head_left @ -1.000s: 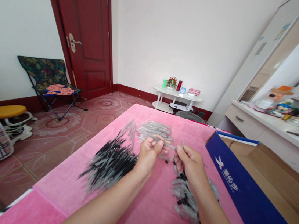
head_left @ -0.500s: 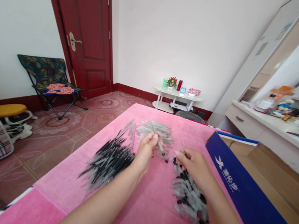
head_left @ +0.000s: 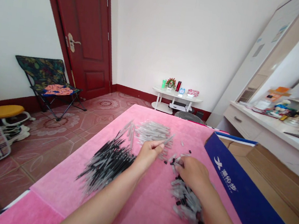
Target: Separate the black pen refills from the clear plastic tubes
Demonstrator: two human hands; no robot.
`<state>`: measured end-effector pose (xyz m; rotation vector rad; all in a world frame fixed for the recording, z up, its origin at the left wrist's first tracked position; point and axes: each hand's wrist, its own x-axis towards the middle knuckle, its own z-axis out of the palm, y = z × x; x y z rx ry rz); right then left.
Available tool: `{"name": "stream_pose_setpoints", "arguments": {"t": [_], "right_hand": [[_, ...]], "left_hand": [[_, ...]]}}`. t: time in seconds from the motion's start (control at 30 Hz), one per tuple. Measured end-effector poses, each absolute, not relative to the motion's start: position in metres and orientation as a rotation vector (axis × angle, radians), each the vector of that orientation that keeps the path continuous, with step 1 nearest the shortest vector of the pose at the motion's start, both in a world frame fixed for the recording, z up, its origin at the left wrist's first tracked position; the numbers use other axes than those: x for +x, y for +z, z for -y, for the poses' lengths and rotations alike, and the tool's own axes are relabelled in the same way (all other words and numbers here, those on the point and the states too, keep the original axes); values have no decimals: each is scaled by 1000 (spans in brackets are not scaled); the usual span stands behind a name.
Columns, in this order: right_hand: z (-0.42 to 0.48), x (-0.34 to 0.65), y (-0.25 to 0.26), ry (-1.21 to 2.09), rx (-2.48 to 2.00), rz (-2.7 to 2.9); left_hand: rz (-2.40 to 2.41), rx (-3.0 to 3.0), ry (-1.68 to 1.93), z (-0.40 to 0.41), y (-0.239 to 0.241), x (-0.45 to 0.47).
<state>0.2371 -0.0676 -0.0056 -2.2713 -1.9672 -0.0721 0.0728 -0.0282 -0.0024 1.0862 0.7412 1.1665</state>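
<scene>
My left hand (head_left: pixel 147 153) is closed in a pinch on a clear pen barrel (head_left: pixel 165 141) held just above the pink table (head_left: pixel 135 214). My right hand (head_left: pixel 191 171) rests palm down on the table with its fingers curled over small black and grey pen parts (head_left: pixel 177 159); what it grips is hidden. A heap of black pen refills (head_left: pixel 106 161) lies left of my left hand. A pile of clear barrels (head_left: pixel 154 130) lies beyond it. More grey and black pieces (head_left: pixel 185 202) lie under my right forearm.
An open blue cardboard box (head_left: pixel 241 188) stands along the table's right side. A folding chair (head_left: pixel 47 79), a yellow stool (head_left: pixel 1 110) and a red door (head_left: pixel 80 28) are to the left. A small white side table (head_left: pixel 176 95) stands by the far wall, a white dresser (head_left: pixel 275 129) at right.
My right hand has dropped from chest height onto the small parts on the table. My left hand stayed up and turned its barrel to point right.
</scene>
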Motion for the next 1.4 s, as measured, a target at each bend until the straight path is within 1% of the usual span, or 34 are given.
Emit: {"name": "stream_pose_setpoints", "arguments": {"t": [0.3,0.4,0.57,0.9,1.2,1.4], "right_hand": [[64,270,11,596,-1651,1733],[65,273,15,701,-1513,1523],[66,274,20,690,-1461,1373],[64,273,17,576,-1487,1592],[70,261,26,524,-1461,1757],[72,256,31,439,-1483,1794]], "left_hand": [[-794,1249,1165,25,-3,71],[-844,1299,1119,25,-2,68],[-839,1377,1061,24,-2,67],[-874,1662,974,21,-12,66],[-866,1765,1069,21,-12,66],[-886,1841,1210,30,-10,69]]}}
